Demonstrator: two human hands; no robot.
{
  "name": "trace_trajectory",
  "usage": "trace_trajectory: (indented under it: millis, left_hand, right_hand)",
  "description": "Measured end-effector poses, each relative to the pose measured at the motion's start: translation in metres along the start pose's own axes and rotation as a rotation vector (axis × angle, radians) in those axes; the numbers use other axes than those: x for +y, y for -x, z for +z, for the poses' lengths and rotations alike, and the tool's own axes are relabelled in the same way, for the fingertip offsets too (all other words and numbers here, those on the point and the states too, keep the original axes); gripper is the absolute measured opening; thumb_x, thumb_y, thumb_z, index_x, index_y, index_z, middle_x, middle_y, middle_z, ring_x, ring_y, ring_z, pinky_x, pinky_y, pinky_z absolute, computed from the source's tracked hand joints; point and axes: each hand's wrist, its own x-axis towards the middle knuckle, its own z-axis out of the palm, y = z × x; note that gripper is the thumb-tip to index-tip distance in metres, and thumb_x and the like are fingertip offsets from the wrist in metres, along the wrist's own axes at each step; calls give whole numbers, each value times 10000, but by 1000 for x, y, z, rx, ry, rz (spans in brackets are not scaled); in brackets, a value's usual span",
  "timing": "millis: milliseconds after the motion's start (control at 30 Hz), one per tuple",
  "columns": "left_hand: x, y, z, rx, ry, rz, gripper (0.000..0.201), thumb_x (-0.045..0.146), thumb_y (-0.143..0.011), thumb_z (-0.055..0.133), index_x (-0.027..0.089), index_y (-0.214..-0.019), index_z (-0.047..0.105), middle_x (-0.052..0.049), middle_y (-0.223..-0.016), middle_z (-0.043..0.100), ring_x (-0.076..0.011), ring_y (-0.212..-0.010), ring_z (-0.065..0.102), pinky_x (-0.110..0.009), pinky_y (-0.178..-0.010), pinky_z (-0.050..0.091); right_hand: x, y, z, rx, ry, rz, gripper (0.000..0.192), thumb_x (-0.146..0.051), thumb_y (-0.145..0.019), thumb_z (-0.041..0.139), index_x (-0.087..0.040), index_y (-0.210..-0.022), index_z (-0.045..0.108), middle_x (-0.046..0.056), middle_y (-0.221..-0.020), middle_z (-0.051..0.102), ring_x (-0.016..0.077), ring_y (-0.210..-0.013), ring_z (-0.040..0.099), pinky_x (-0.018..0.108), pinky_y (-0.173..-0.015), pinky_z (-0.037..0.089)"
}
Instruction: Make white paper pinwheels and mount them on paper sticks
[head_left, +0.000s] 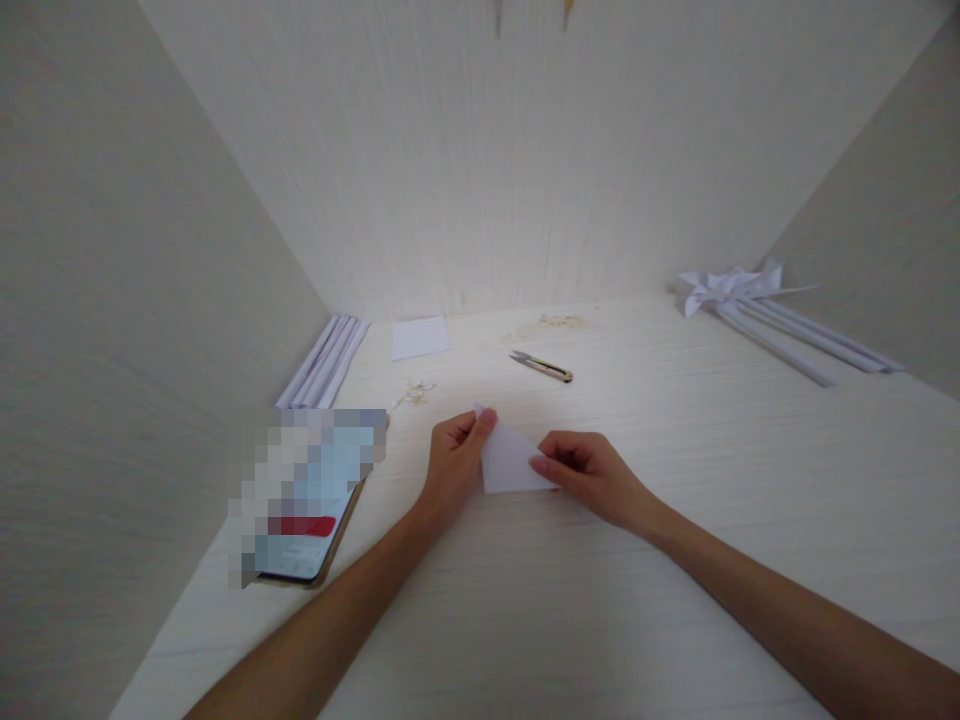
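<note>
A white sheet of paper folded into a triangle (507, 462) lies on the pale wooden table (675, 560) in front of me. My left hand (454, 462) pinches its upper left corner between thumb and fingers. My right hand (585, 472) presses down on the triangle's right tip with the fingers curled. Both hands touch the paper, which rests flat against the table.
A phone (307, 510) lies at the left. Rolled paper sticks (324, 362) rest along the left wall, and a white paper square (420, 337) lies behind. Small thread snips (541, 365) lie mid-table. Paper pinwheels on sticks (757, 305) sit at the back right. Walls enclose three sides.
</note>
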Motion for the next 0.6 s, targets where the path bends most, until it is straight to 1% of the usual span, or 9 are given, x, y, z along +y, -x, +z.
trace_trajectory:
  millis: [100,200,267,400,600]
  left_hand:
    - [-2,-2,0,-87,105,-12,302,425,-627,601,145,-538,529,39,-502,446,-67,-479,386,-199,-461,311]
    - [-3,-3,0,-118,142,-2,227,368,-628,619,142,-624,607,23,-555,509,-77,-536,434,-206,-525,348]
    - [-2,-4,0,-140,171,5,219,358,-643,609,142,-610,611,23,-542,501,-74,-529,424,-207,-527,345]
    - [-1,-3,1,-183,213,-3,266,391,-671,575,143,-579,601,11,-524,494,-81,-515,418,-217,-516,341]
    - [-2,-3,-1,-198,135,25,251,382,-667,585,145,-590,615,7,-525,491,-85,-535,421,-218,-534,352]
  right_hand:
    - [3,-4,-2,53,-162,41,313,-425,-686,554,-151,-571,456,-54,-497,394,46,-441,338,193,-409,241]
    - [5,-6,-4,104,-261,76,323,-442,-654,589,-148,-582,475,-55,-494,420,38,-424,349,185,-402,255]
    - [6,-6,-4,134,-307,97,315,-437,-632,615,-145,-606,499,-54,-499,435,35,-424,360,179,-401,264]
    - [7,-6,-6,167,-386,149,310,-438,-614,632,-143,-660,548,-45,-523,452,38,-438,386,174,-401,289]
    - [8,-6,-6,145,-430,188,305,-419,-606,646,-139,-718,601,-24,-593,494,38,-475,418,166,-417,326]
